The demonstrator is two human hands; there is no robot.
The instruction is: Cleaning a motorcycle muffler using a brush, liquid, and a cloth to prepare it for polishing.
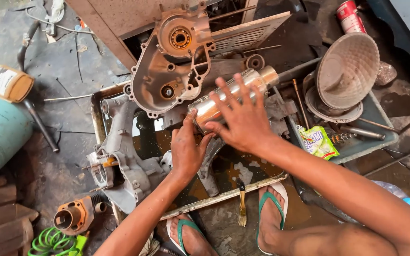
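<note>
Both hands were on a shiny metal cylinder (pixel 228 97) lying tilted above a shallow metal tray (pixel 224 194). Right hand (pixel 243 121) lay over its top, fingers (pixel 224 92) spread and draped on the metal. Left hand (pixel 186 149) gripped the cylinder's lower end, fingers closed around it. An engine case half (pixel 167 71) stood just beside the cylinder. A small brush (pixel 242 204) rested on the tray's near rim, between two sandalled feet.

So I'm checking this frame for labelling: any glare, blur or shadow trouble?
Head view: soft, even daylight with only faint shadows; bright glare streaks on the shiny metal cylinder under the right hand and against the left hand; focus is sharp at centre, with slight wide-angle stretch at the edges.
</note>
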